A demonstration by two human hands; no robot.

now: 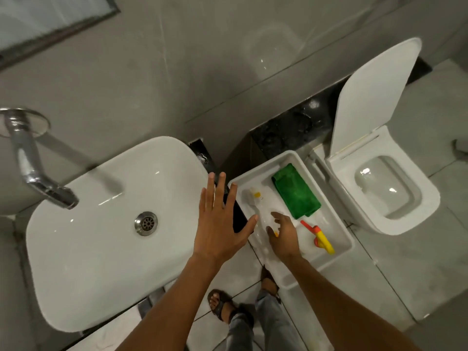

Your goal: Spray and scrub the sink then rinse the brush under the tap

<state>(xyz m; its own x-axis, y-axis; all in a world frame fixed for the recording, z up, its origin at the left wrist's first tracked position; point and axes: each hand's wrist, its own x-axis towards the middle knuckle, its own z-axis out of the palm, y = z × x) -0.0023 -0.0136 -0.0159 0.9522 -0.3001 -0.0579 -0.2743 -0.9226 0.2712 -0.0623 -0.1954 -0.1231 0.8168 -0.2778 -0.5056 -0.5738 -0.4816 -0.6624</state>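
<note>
A white oval sink (83, 249) with a metal drain (146, 223) sits at the left, under a chrome tap (38, 173). To its right a white tray (339, 249) holds a white brush (253, 198) with a clear handle, a green cloth (295, 193) and a red and yellow spray nozzle (320, 238). My left hand (217, 224) hovers flat, fingers spread, over the sink's right rim. My right hand (285, 236) reaches into the tray with its fingers curling around the clear handle of the brush; the grip is loose.
A white toilet (379, 188) with its lid up stands to the right of the tray. A dark stone ledge (291, 125) runs behind the tray. My sandalled feet (220, 305) stand on the tiled floor below. Grey wall tiles fill the top.
</note>
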